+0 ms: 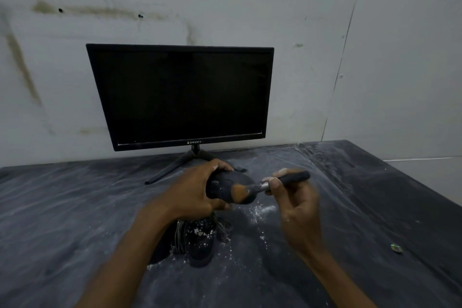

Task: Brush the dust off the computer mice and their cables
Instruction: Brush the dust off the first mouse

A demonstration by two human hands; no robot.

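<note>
I grip a mouse (226, 186) in my left hand (192, 192) while my right hand (295, 197) pinches the brush (260, 186), sweeping dust; its cable (180, 235) likely follows.

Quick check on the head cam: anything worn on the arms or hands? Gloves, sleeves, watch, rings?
Nothing visible. The left hand and right hand are bare, without gloves. Both forearms are uncovered to the frame's bottom edge, with no sleeves or watch. No rings can be made out, though the right hand is motion-blurred.
</note>
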